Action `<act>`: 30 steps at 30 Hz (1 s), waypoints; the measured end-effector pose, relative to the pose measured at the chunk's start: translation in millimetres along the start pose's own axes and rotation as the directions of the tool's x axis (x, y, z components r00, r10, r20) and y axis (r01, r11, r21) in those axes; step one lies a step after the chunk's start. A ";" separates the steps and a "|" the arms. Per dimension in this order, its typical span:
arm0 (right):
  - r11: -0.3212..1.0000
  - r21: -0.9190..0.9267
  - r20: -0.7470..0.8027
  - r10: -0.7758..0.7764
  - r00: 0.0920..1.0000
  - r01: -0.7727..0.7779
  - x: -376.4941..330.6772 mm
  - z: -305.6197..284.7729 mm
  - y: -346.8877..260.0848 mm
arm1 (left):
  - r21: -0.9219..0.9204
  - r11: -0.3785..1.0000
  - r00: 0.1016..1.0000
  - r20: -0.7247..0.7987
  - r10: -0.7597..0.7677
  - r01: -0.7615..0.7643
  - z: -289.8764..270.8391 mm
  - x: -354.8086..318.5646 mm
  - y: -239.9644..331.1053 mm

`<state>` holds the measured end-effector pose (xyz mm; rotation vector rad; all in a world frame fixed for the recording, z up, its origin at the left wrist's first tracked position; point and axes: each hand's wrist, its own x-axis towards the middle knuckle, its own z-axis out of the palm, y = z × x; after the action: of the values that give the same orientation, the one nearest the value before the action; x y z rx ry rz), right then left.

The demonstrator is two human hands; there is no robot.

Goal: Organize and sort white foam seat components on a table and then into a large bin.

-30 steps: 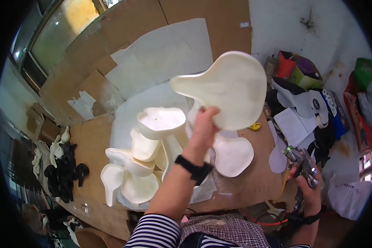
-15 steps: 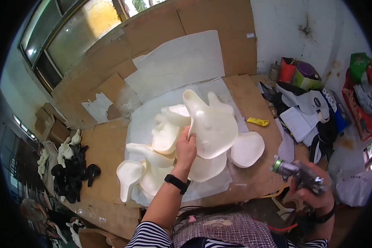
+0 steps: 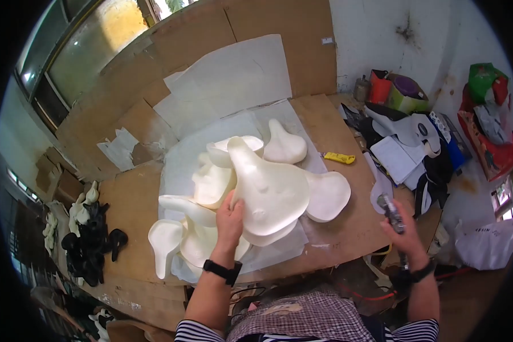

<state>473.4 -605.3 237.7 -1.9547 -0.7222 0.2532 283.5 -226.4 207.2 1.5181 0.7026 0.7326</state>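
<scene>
At the far left, off the bench's left end, a heap of black and cream moulded pieces (image 3: 85,233) is lying low beside the wooden workbench (image 3: 125,211). Torn white paper scraps (image 3: 119,149) are sitting on the bench's far left part, below a large white sheet (image 3: 233,80) that is leaning against the brown board wall.

In the middle, a pile of cream saddle-shaped foam pieces (image 3: 188,228) is resting on white paper. The left hand (image 3: 230,214), with a black band at its wrist, is pressing flat on the near-left edge of the top saddle piece (image 3: 268,191), fingers spread against it rather than wrapped round it. That piece is lying on the pile with its long axis running from far-left to near-right: its narrow nose is pointing to the far left and its broad end is facing near and right. Another saddle piece (image 3: 284,145) is lying just beyond it, and a rounder one (image 3: 328,196) is touching its right side.

Right of the pile, a small yellow oblong object (image 3: 339,158) is lying on the bare bench. The right hand (image 3: 402,231) is clenching a spray gun (image 3: 391,206) over the bench's near-right edge, well apart from the pile.

Farther right, an orange container (image 3: 379,85) and a green box with a purple lid (image 3: 407,94) are standing against the white wall, with black and white cut sheets (image 3: 404,145) spread before them. At the far right a red and green packet (image 3: 484,77) is hanging, and a white bag (image 3: 484,242) is lying near.
</scene>
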 end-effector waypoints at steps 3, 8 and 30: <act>0.987 -0.110 -0.051 -0.125 0.991 0.119 24.5 32.6 94.7 | 0.005 0.999 0.999 0.032 -0.042 0.042 -0.3 -5.9 -1.3; 0.962 -0.274 -0.021 -0.016 1.000 0.009 40.7 69.0 124.9 | 0.070 0.983 0.986 -0.006 -0.168 0.168 -14.1 -30.9 -15.8; 0.947 0.305 0.426 -0.041 0.904 -0.101 151.1 95.2 77.2 | 0.260 0.886 0.904 0.085 -0.418 0.385 45.2 -36.8 -33.9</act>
<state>579.1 -471.3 144.3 -1.6091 -0.8698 0.7923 296.2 -280.8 169.3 1.5507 0.9888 0.2285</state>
